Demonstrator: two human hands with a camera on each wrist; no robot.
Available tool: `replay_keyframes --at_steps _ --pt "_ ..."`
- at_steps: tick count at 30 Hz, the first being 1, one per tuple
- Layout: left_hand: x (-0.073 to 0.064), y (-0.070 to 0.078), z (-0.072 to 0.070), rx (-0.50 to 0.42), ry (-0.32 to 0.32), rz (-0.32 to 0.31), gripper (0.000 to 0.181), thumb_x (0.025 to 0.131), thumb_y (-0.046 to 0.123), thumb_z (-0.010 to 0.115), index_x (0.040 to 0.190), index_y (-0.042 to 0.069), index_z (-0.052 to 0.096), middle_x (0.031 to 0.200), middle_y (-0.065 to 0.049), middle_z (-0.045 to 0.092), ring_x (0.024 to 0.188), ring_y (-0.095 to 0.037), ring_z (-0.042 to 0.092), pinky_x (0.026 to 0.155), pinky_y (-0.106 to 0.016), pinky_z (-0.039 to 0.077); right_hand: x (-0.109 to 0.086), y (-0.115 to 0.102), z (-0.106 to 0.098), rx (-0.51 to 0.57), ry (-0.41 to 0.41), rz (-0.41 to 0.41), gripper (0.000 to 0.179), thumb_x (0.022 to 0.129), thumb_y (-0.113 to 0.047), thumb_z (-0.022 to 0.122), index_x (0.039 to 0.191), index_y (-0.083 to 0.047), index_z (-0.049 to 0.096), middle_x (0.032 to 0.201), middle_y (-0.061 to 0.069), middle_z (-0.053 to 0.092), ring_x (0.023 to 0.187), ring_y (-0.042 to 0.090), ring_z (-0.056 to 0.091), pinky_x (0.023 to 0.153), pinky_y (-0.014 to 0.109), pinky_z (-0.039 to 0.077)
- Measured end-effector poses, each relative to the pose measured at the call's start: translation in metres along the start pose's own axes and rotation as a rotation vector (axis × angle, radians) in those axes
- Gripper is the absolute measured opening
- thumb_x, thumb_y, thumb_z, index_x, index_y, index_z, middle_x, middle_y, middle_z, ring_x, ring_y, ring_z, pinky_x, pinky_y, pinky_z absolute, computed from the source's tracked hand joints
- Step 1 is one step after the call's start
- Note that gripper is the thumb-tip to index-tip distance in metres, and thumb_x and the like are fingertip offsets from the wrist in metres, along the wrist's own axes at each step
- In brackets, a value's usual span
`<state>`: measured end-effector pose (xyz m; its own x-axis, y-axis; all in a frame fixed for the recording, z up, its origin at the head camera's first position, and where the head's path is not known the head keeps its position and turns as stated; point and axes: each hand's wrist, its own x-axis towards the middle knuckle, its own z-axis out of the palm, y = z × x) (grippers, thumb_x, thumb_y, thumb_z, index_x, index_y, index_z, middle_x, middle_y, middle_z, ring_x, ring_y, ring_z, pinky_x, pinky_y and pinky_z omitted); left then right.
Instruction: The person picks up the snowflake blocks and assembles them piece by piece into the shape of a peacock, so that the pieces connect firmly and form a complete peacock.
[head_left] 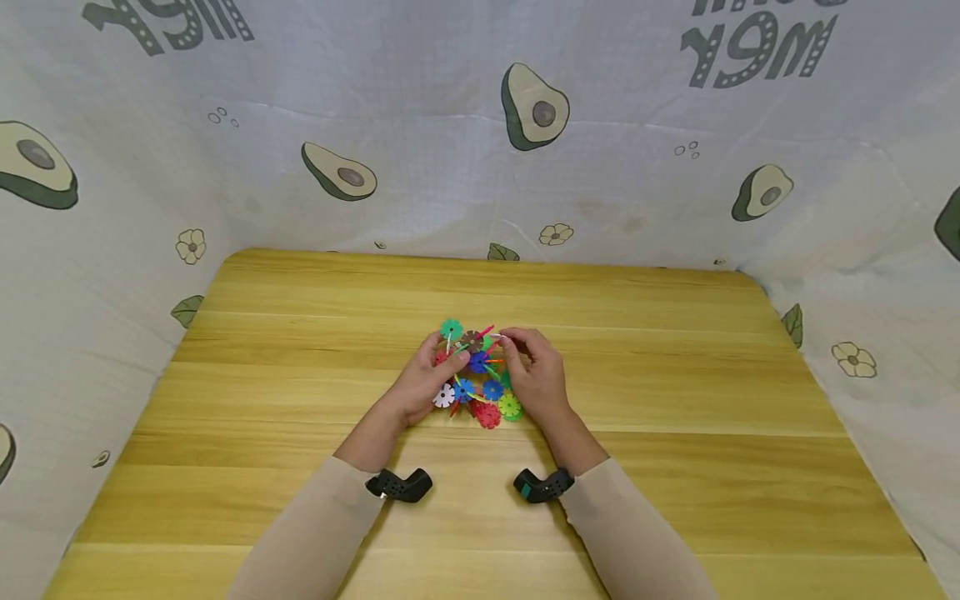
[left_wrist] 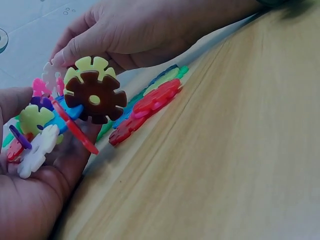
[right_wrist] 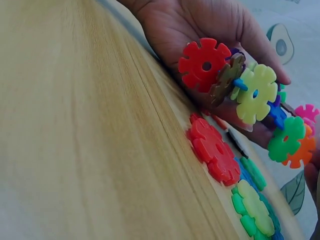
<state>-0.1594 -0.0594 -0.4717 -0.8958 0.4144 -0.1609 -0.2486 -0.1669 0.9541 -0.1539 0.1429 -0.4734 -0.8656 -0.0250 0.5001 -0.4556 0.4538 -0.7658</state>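
Observation:
A joined cluster of colourful notched plastic discs (left_wrist: 95,97) lies in my left hand (head_left: 422,385), whose thumb presses over it while the palm and fingers cradle it from below. Red, brown and yellow discs (right_wrist: 257,94) of this cluster face the right wrist view. At the cluster's far side my right hand (head_left: 538,373) pinches a pale pinkish-white disc (left_wrist: 51,75) between thumb and fingers. That disc overlaps a bright pink one in the left wrist view. Most of the right hand is out of the right wrist view, with only a part at its right edge.
Under and just in front of the cluster, loose notched discs lie in a pile on the wooden table (head_left: 300,333), among them a red disc (head_left: 488,416) and a yellow-green disc (head_left: 509,405). Behind the table hangs a white cloth (head_left: 435,100) printed with avocados.

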Motion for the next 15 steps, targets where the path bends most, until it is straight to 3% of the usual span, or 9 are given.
replay_keyframes --at_steps 6,15 --pt "0.0008 -0.0009 0.0010 0.018 0.006 -0.011 0.047 0.106 0.017 0.054 0.149 0.005 0.038 0.145 -0.024 0.055 0.118 -0.014 0.063 0.106 -0.031 0.054 0.0007 0.0006 0.0001 -0.014 -0.006 -0.080 0.013 0.098 -0.005 0.066 0.108 -0.002 0.073 0.105 0.013 0.074 0.099 0.027 0.072 0.092 0.021 0.059" --pt "0.0012 -0.0013 0.0009 0.037 0.028 0.002 0.046 0.108 0.019 0.051 0.149 0.005 0.038 0.142 -0.025 0.057 0.116 -0.017 0.064 0.102 -0.030 0.056 0.0006 -0.0011 0.0006 -0.064 -0.041 -0.121 0.013 0.097 -0.003 0.067 0.108 0.000 0.074 0.100 0.013 0.074 0.091 0.027 0.074 0.083 0.038 0.064"
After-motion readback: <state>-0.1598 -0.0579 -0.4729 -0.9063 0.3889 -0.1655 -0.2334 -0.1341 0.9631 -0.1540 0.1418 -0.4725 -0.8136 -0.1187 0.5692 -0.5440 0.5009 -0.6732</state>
